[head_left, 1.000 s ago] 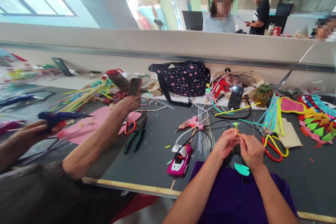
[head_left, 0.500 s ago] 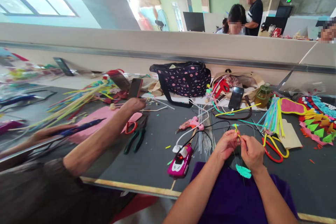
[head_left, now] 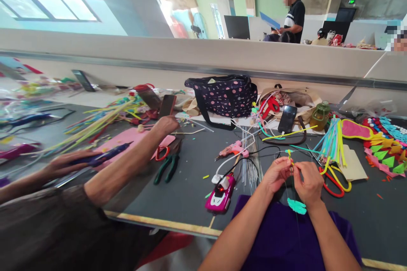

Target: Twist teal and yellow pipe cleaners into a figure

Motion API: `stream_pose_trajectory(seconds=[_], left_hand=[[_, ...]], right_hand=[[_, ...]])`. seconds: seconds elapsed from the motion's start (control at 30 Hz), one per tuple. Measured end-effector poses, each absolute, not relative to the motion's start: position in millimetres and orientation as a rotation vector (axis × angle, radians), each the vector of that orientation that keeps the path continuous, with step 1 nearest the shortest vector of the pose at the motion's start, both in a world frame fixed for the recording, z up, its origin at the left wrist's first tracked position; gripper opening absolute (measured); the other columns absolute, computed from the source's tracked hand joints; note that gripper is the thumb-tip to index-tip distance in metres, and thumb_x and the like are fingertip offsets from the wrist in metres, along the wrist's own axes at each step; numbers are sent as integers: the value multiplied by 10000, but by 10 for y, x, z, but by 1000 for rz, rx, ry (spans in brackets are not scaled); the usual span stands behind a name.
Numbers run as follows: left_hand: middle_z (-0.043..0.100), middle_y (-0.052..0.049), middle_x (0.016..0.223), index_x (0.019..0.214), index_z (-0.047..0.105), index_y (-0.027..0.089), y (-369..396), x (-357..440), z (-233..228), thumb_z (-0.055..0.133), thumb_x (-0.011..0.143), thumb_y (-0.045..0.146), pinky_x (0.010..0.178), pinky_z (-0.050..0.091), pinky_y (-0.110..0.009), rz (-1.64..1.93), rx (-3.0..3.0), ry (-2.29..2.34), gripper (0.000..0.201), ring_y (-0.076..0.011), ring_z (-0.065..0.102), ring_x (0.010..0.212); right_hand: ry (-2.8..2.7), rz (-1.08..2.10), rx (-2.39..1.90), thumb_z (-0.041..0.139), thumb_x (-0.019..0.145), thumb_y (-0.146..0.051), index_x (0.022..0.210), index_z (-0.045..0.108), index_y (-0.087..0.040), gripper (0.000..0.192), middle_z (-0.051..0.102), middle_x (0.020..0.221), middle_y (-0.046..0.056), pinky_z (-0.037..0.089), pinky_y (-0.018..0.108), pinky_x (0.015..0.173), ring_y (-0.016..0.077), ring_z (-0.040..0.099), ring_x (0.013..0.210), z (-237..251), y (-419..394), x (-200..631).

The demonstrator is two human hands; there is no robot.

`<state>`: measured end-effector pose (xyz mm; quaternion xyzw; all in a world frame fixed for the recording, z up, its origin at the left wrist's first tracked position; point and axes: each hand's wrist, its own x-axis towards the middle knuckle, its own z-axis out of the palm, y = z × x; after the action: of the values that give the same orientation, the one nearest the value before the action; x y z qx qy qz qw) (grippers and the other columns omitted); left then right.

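My left hand (head_left: 279, 174) and my right hand (head_left: 308, 182) meet at the table's front edge, fingertips pinched on a small yellow fuzzy stem (head_left: 289, 157), likely a pipe cleaner piece. A bit of green shows at its top. Thin wires run down between the hands. Below them hangs a teal fuzzy leaf-shaped piece (head_left: 296, 206), over a purple cloth (head_left: 273, 237) on my lap. To the right of my right hand lie scissors with red and yellow handles (head_left: 333, 186). How the wire is gripped is hidden by my fingers.
Left of my arms are a magenta power strip (head_left: 221, 194), a pink glue gun (head_left: 234, 149) and green-handled pliers (head_left: 168, 167). A co-worker's arm (head_left: 133, 159) reaches across at left. Teal and yellow pipe cleaners (head_left: 332, 139), a phone (head_left: 287, 118) and a dark patterned bag (head_left: 227, 95) stand behind.
My hands keep their pinch, with the fingers only slightly shifted. The view has turned a little. In the background, the standing person now holds a blue folder-like sheet.
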<state>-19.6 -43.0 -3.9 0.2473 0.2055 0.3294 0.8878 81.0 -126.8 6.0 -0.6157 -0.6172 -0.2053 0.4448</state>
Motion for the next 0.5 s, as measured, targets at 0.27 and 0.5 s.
stream_pose_trajectory(seconds=[0.27,0.5], left_hand=[[651,0,636,766,671,109,-429,-178,-72,854,562,211,555,485,-192,730,530,423,293,-74,586,513],[656,-9,686,941,665,99,-423,-176,-57,832,611,203,553,481,-164,668,533,439,384,-67,601,548]], right_hand=[[-1545,-487,-1525,509,898,-150,882,609,-199,113,645,770,46,437,299,709,175,580,771,62,-1258,808],[-1490,-528,-1518,529,881,-157,859,589,-196,75,639,756,39,423,285,690,164,572,752,34,-1265,839]])
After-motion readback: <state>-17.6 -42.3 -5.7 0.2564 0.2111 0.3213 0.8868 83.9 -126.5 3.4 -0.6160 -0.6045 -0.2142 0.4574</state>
